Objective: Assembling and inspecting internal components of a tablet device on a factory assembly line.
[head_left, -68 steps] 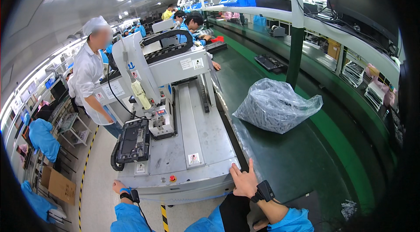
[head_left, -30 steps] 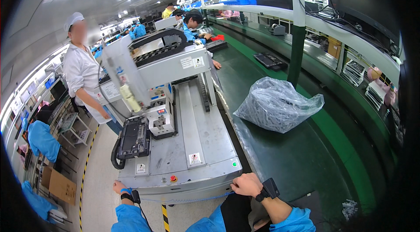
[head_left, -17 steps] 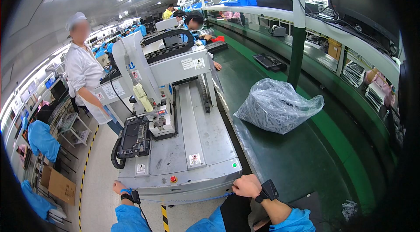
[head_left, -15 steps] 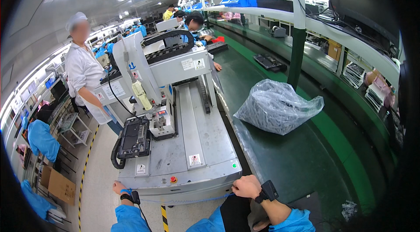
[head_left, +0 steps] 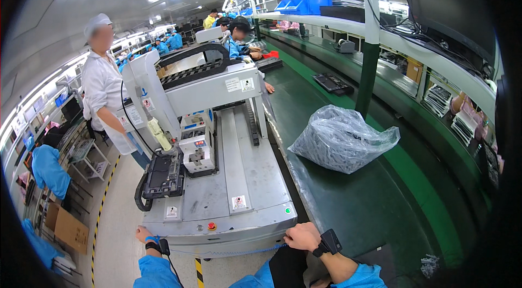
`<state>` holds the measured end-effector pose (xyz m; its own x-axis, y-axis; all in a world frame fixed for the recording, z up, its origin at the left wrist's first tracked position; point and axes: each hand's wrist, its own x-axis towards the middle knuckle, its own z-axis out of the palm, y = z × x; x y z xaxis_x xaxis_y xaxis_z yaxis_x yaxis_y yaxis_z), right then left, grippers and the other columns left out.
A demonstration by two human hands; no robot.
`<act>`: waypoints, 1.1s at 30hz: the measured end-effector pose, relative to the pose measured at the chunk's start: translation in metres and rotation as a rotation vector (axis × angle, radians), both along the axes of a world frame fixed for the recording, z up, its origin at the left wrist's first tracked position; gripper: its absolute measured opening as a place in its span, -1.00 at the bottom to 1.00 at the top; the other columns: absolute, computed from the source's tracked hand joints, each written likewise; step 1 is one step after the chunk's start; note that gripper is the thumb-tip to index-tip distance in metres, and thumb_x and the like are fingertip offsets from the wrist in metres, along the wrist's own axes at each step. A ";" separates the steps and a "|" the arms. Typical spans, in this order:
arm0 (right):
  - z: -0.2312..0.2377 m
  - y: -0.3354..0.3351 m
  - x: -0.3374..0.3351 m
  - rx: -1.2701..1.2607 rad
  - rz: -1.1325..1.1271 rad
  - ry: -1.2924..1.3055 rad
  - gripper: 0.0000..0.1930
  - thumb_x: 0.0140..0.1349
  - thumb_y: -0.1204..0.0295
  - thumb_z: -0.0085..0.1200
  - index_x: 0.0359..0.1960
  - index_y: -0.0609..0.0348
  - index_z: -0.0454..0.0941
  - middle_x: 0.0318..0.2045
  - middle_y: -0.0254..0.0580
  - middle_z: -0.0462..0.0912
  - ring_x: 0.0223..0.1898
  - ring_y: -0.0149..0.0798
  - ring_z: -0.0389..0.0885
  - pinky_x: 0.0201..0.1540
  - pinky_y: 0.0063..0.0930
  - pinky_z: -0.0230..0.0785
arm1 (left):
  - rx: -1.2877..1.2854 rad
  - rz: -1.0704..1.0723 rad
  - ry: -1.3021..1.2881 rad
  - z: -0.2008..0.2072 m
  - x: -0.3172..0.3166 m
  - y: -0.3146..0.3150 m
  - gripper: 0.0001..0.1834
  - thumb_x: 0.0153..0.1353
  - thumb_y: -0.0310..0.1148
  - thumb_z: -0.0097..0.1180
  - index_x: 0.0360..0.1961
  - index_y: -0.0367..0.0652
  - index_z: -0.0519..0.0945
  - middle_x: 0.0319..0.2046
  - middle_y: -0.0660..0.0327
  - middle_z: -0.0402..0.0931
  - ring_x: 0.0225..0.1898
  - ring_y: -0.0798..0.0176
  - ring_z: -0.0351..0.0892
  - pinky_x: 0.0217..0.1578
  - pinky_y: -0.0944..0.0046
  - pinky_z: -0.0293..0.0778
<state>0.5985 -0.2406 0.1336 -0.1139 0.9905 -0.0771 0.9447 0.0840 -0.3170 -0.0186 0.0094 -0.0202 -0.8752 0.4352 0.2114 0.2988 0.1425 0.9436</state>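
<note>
My left hand [head_left: 143, 233] rests by the near left corner of a grey bench-top gantry machine [head_left: 217, 240]; its fingers are too small and turned away to read. Curled at the near right corner of that machine is my right hand [head_left: 303, 236], its fingers bent in; whatever they may hold is hidden. On the machine's left side lies a black laptop-like chassis [head_left: 163, 174]. The machine's tool head [head_left: 159, 135], cream-coloured with a black cable, stands at the chassis's far edge. A white screw-feeder-like unit [head_left: 197, 152] sits beside it. A red button [head_left: 211, 226] and a green-lit button [head_left: 287, 210] are on the front.
A clear plastic bag of grey parts [head_left: 345, 141] lies on the green belt [head_left: 348, 201] at right. A dark chassis [head_left: 333, 83] lies farther along, near a post [head_left: 368, 70]. A person in white [head_left: 103, 87] stands behind the machine; a co-worker in blue [head_left: 236, 43] sits beyond.
The machine's tool head has travelled left along the gantry, uncovering more of the white unit. My hands stay at the machine's front corners, and the view has shifted slightly.
</note>
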 end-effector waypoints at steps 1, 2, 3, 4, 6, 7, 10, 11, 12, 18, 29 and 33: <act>0.000 -0.001 0.000 0.014 -0.003 0.012 -0.69 0.18 0.12 0.05 -0.49 0.07 0.67 -0.57 0.00 0.65 -0.45 0.06 0.67 -0.33 -0.10 0.52 | -0.029 -0.012 -0.009 0.001 0.000 0.000 -0.58 0.23 -0.17 -0.02 -0.40 -0.41 0.61 -0.42 -0.08 0.65 -0.40 -0.07 0.58 -0.28 -0.02 0.44; 0.000 -0.001 0.000 0.029 -0.005 0.023 -0.68 0.18 0.12 0.05 -0.50 0.07 0.66 -0.58 0.00 0.64 -0.45 0.06 0.67 -0.34 -0.10 0.51 | -0.058 -0.025 -0.018 0.001 0.000 0.000 -0.58 0.23 -0.17 -0.02 -0.40 -0.41 0.61 -0.42 -0.08 0.65 -0.40 -0.06 0.58 -0.27 -0.01 0.43; -0.001 0.000 -0.001 0.028 -0.005 0.025 -0.68 0.18 0.12 0.05 -0.50 0.07 0.66 -0.58 0.00 0.64 -0.45 0.06 0.67 -0.34 -0.10 0.51 | -0.059 -0.025 -0.016 0.001 0.001 0.000 -0.58 0.23 -0.17 -0.02 -0.40 -0.41 0.61 -0.42 -0.08 0.65 -0.40 -0.06 0.58 -0.27 -0.01 0.43; -0.002 0.000 -0.001 0.039 -0.005 0.025 -0.69 0.18 0.13 0.05 -0.49 0.08 0.66 -0.57 -0.02 0.65 -0.45 0.05 0.66 -0.33 -0.11 0.51 | -0.038 -0.004 -0.019 0.000 0.002 0.001 -0.58 0.23 -0.18 -0.02 -0.41 -0.41 0.60 -0.44 -0.06 0.64 -0.42 -0.04 0.56 -0.29 0.00 0.43; -0.005 0.001 0.000 0.049 -0.006 0.026 -0.70 0.18 0.14 0.06 -0.48 0.09 0.65 -0.55 -0.04 0.65 -0.44 0.04 0.66 -0.33 -0.12 0.51 | -0.018 0.017 -0.022 0.000 0.003 0.000 -0.59 0.23 -0.18 -0.02 -0.43 -0.40 0.59 -0.46 -0.05 0.63 -0.44 -0.01 0.54 -0.31 0.01 0.42; -0.009 0.001 0.001 0.131 -0.027 0.086 -0.74 0.16 0.18 0.10 -0.46 0.10 0.64 -0.44 -0.08 0.66 -0.38 -0.01 0.66 -0.31 -0.13 0.50 | -0.009 -0.011 -0.030 0.000 0.003 -0.001 -0.58 0.23 -0.17 -0.02 -0.43 -0.41 0.59 -0.46 -0.05 0.63 -0.44 0.00 0.54 -0.30 0.01 0.42; -0.006 0.001 -0.001 0.288 -0.052 0.156 -0.83 0.12 0.28 0.17 -0.42 0.10 0.60 -0.19 -0.15 0.63 -0.23 -0.08 0.63 -0.24 -0.17 0.50 | -0.002 -0.033 -0.032 0.001 0.002 -0.004 -0.58 0.23 -0.17 -0.02 -0.41 -0.41 0.59 -0.45 -0.04 0.63 -0.43 0.00 0.54 -0.30 0.02 0.43; -0.003 0.000 -0.003 0.364 -0.055 0.163 -0.85 0.09 0.33 0.20 -0.40 0.10 0.57 -0.05 -0.18 0.59 -0.13 -0.12 0.61 -0.20 -0.20 0.51 | -0.004 -0.026 -0.028 0.002 0.002 -0.005 -0.58 0.23 -0.16 -0.02 -0.40 -0.41 0.59 -0.44 -0.05 0.63 -0.43 0.00 0.54 -0.29 0.03 0.43; -0.002 -0.001 -0.002 0.326 -0.058 0.158 -0.74 0.02 0.36 0.25 -0.24 0.10 0.56 0.12 -0.08 0.47 0.08 -0.05 0.50 -0.01 -0.20 0.47 | -0.004 -0.029 -0.029 0.003 0.005 -0.004 -0.58 0.23 -0.16 -0.02 -0.40 -0.41 0.59 -0.44 -0.05 0.63 -0.43 0.00 0.54 -0.29 0.03 0.43; -0.016 -0.005 -0.006 0.304 0.037 -0.027 -0.23 -0.05 0.33 0.31 0.28 0.07 0.31 0.31 0.19 0.24 0.35 0.15 0.23 0.31 -0.16 0.22 | -0.010 0.028 -0.002 -0.001 0.000 -0.001 -0.59 0.22 -0.18 -0.02 -0.40 -0.41 0.60 -0.44 -0.06 0.63 -0.43 0.00 0.54 -0.30 0.02 0.43; -0.020 -0.005 -0.006 0.223 0.009 -0.039 -0.09 -0.06 0.30 0.34 0.40 -0.06 0.15 0.40 0.14 0.12 0.43 0.11 0.10 0.37 0.08 0.09 | -0.012 0.004 -0.008 0.003 0.002 -0.002 -0.59 0.21 -0.17 -0.05 -0.43 -0.39 0.59 -0.47 -0.06 0.62 -0.45 -0.02 0.53 -0.32 -0.01 0.42; -0.023 -0.005 -0.007 0.197 -0.006 -0.040 -0.05 -0.05 0.30 0.34 0.42 -0.10 0.10 0.42 0.12 0.09 0.44 0.11 0.07 0.38 0.09 0.07 | -0.042 0.000 0.019 0.003 0.004 -0.001 -0.58 0.21 -0.17 -0.05 -0.43 -0.39 0.59 -0.46 -0.06 0.63 -0.44 -0.03 0.54 -0.31 -0.02 0.43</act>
<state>0.5911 -0.2461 0.1110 -0.1090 0.9875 0.1143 0.9569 0.1353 -0.2568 -0.0143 0.0082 -0.0169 -0.8711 0.4442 0.2094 0.3164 0.1817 0.9311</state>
